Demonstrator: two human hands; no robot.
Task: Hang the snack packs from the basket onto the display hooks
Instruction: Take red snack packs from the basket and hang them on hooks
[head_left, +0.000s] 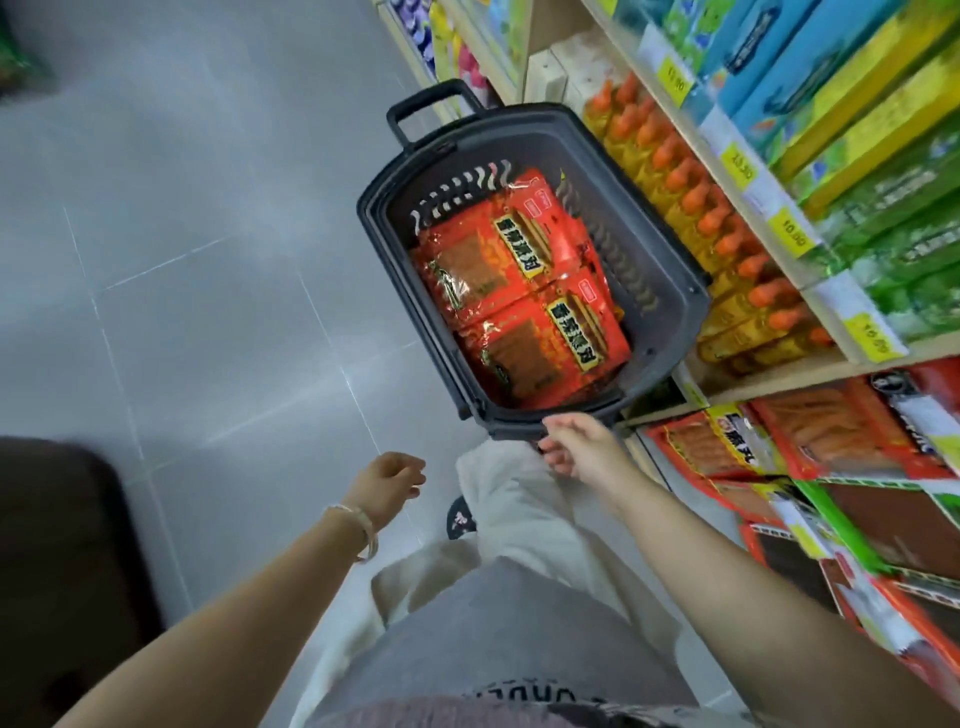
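The grey tiled floor (208, 260) fills the left of the aisle, and the shelving (754, 174) runs up the right side. It is stocked with green and blue boxes on top and a row of yellow bottles (691, 182) with orange caps below them. Lower down are red packets on display (831, 431), which is presumably where the hooks are, though I cannot make out the hooks themselves.

The dark basket (670, 249) stands on the floor just beside the shelving, its pull handle (415, 104) at the far end. Inside it the snack packs (519, 291) lie flat in a heap, red-orange with yellow and black labels, and they cover most of the bottom. All of them I can see are in the basket and none is in either hand.

The person stands over the near end of the basket. The right hand (582, 449) grips the basket's near rim, thumb over the edge and fingers curled beneath. The left hand (387, 483) hangs apart from the basket, fingers loosely curled and holding nothing, with a pale bracelet (358, 525) at the wrist.

The hanging itself looks barely begun, if at all. The basket sits by the display but is well stocked, so nearly every pack is left to lift out and hang.
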